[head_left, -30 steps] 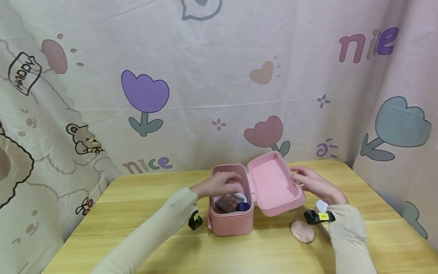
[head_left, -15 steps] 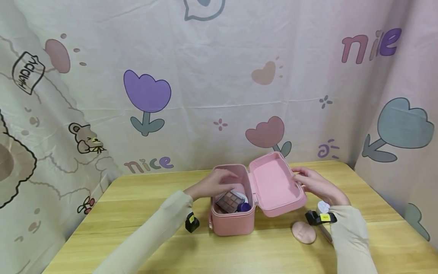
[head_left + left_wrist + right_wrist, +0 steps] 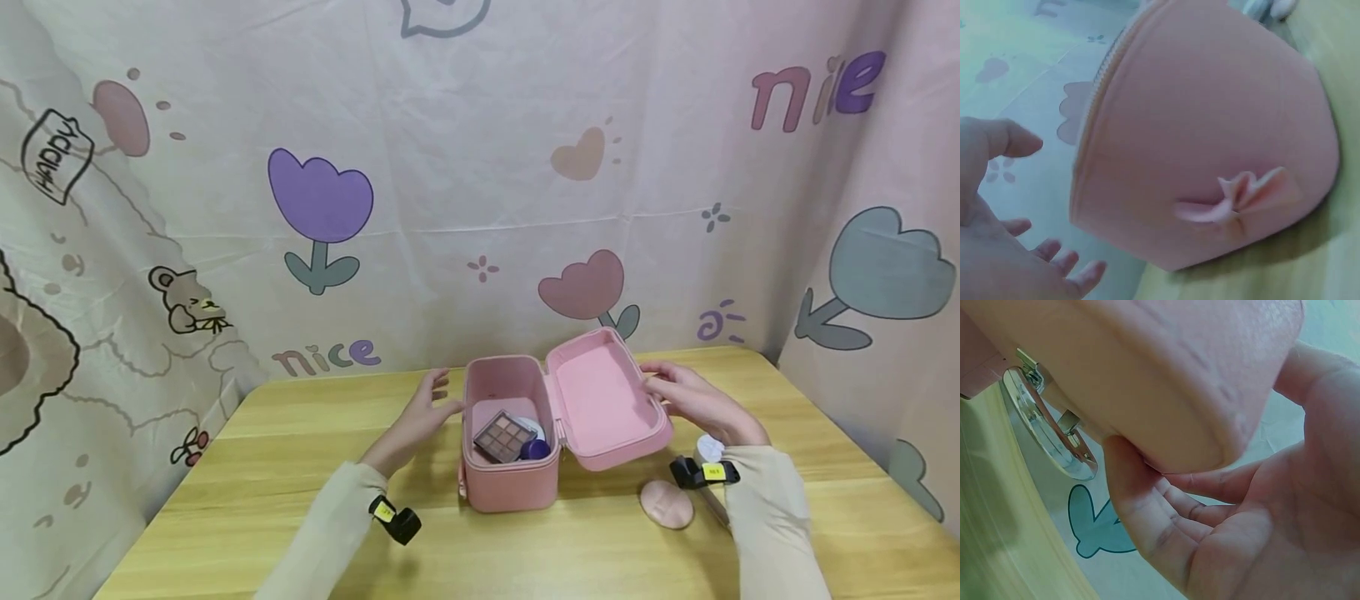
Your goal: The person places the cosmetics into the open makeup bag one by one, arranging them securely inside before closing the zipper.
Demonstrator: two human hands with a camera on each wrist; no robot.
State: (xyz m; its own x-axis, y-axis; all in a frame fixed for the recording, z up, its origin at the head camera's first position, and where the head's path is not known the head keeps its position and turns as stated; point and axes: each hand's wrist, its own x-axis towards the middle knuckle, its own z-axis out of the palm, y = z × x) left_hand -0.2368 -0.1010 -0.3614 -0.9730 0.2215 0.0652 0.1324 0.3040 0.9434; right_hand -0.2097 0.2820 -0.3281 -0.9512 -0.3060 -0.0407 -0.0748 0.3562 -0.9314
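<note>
A pink zippered cosmetic case (image 3: 512,490) stands on the table with its lid (image 3: 606,400) swung out to the right. Inside lie an eyeshadow palette (image 3: 504,436), a round purple-topped item (image 3: 535,450) and something white and round (image 3: 530,427), partly hidden. My left hand (image 3: 415,421) is just left of the case, fingers spread and holding nothing. In the left wrist view, the case's side carries a pink bow (image 3: 1241,203). My right hand (image 3: 693,402) holds the lid's outer edge, thumb on one side and fingers on the other.
On the wooden table (image 3: 315,467), right of the case, lie a flat pink disc (image 3: 667,504), a small white round item (image 3: 708,449) and a thin stick (image 3: 717,507) partly under the right forearm. A patterned cloth (image 3: 450,192) hangs behind. A metal handle (image 3: 1050,428) shows near the lid.
My left hand has come out of the case and moved left to beside it, uncovering the palette. My right hand stays on the lid, which keeps its position.
</note>
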